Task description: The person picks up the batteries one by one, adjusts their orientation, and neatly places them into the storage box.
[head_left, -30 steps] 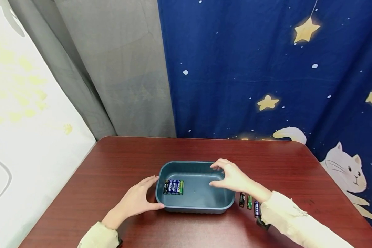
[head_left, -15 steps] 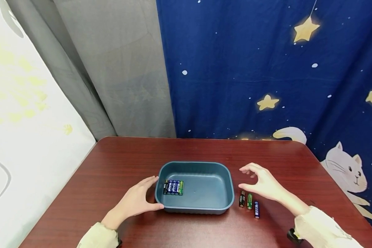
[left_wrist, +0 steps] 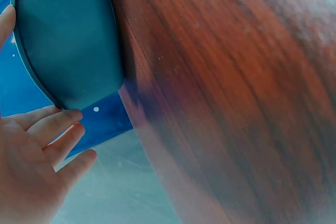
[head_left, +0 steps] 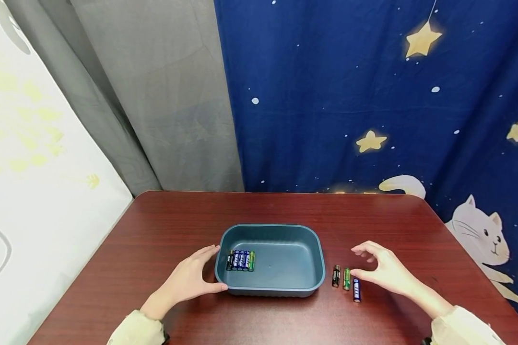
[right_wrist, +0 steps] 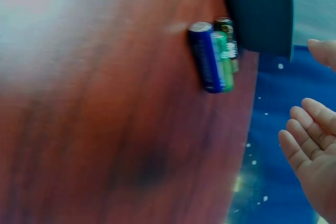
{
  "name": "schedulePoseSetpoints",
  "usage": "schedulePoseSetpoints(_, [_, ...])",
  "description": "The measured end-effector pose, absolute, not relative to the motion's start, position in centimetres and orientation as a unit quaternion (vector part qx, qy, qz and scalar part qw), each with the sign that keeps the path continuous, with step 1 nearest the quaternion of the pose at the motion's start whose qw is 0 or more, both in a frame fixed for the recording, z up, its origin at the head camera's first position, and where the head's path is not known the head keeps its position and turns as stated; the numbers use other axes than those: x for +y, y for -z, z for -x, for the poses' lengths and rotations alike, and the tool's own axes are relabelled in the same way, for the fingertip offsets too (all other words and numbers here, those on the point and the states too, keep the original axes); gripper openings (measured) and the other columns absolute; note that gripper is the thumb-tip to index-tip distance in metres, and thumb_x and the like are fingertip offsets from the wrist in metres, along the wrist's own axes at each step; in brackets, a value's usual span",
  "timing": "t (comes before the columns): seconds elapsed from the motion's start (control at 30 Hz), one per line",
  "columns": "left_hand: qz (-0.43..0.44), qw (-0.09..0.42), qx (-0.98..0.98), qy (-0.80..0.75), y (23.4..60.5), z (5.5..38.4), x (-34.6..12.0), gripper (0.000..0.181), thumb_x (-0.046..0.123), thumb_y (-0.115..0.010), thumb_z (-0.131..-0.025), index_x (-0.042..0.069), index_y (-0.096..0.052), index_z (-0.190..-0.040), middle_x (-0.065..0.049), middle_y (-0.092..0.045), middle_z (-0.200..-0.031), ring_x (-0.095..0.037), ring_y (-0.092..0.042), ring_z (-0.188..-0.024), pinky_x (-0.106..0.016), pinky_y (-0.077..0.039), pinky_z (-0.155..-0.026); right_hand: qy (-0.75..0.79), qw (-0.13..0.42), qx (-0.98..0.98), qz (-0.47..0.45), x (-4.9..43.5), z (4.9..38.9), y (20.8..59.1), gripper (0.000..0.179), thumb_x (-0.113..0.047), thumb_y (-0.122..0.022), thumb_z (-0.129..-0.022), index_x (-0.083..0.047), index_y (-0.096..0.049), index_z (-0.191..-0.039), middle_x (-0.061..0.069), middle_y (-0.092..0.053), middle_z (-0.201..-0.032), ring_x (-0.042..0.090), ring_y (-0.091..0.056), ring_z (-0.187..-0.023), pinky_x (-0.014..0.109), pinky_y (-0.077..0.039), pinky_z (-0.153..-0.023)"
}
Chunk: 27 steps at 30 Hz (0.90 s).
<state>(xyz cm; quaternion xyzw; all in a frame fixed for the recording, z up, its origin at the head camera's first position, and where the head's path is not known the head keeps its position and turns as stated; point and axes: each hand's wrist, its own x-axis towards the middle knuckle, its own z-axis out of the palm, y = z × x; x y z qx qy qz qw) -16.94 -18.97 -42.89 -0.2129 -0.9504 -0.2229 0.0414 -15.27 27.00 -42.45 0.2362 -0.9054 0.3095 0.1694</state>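
A blue-green plastic bin (head_left: 285, 268) stands on the table, with a row of several batteries (head_left: 241, 260) lying side by side at its left end. My left hand (head_left: 193, 274) touches the bin's left end, thumb and fingertips spread at the rim; in the left wrist view its fingers look nearly straight. To the right of the bin lie a black battery (head_left: 336, 276), a green battery (head_left: 347, 279) and a blue battery (head_left: 356, 290). My right hand (head_left: 386, 269) hovers just above and right of these, thumb and fingers apart, holding nothing.
The dark red wooden table (head_left: 177, 211) reaches back to a grey curtain (head_left: 168, 96) and a blue star-patterned curtain (head_left: 311, 96). A white patterned cloth (head_left: 39, 215) hangs on the left.
From above the bin's right part, my right hand has moved right and toward me, beside the loose batteries. My left hand and the bin stay essentially in place.
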Motion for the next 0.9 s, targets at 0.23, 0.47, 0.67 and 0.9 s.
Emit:
schedulePoseSetpoints(0.23, [0.212,0.041,-0.951,0.221,42.8,16.9,-18.9,0.091,0.062,-0.071,-0.062,0.012,-0.046,-0.134,-0.011,-0.047,-0.134,-0.028,-0.045,-0.12,-0.05,-0.042,-0.09,-0.32,0.155,-0.899,-0.255,27.7,14.3,44.7,0.043,-0.019,-0.084,-0.06,-0.007,-0.063,-0.096,0.0,-0.06,-0.088,0.011,-0.055,-0.075,0.023,-0.048,-0.061])
schedulePoseSetpoints(0.47, [0.213,0.043,-0.951,0.219,42.9,16.9,-18.9,0.092,0.063,-0.07,-0.061,0.012,-0.046,-0.134,-0.011,-0.047,-0.133,-0.027,-0.046,-0.12,-0.049,-0.042,-0.09,-0.312,0.146,-0.906,-0.245,28.0,13.6,46.2,0.045,-0.024,-0.085,-0.058,-0.009,-0.063,-0.094,-0.008,-0.056,-0.085,0.006,-0.05,-0.075,0.022,-0.046,-0.06])
schedulePoseSetpoints(0.67, [0.215,0.046,-0.95,0.221,42.9,16.9,-18.9,0.092,0.064,-0.069,-0.061,0.011,-0.047,-0.133,-0.011,-0.047,-0.133,-0.027,-0.046,-0.12,-0.049,-0.043,-0.09,-0.302,0.156,-0.904,-0.26,28.0,13.1,47.0,0.047,-0.028,-0.085,-0.056,-0.01,-0.062,-0.092,-0.011,-0.054,-0.083,0.004,-0.048,-0.074,0.021,-0.045,-0.059])
schedulePoseSetpoints(0.9, [0.217,0.048,-0.95,0.219,43.0,16.9,-19.0,0.092,0.065,-0.069,-0.062,0.012,-0.046,-0.133,-0.012,-0.048,-0.133,-0.027,-0.046,-0.12,-0.049,-0.043,-0.089,-0.272,0.177,-0.898,-0.298,28.1,13.1,47.4,0.045,-0.027,-0.085,-0.053,-0.016,-0.06,-0.089,-0.013,-0.053,-0.085,0.003,-0.048,-0.074,0.016,-0.04,-0.063])
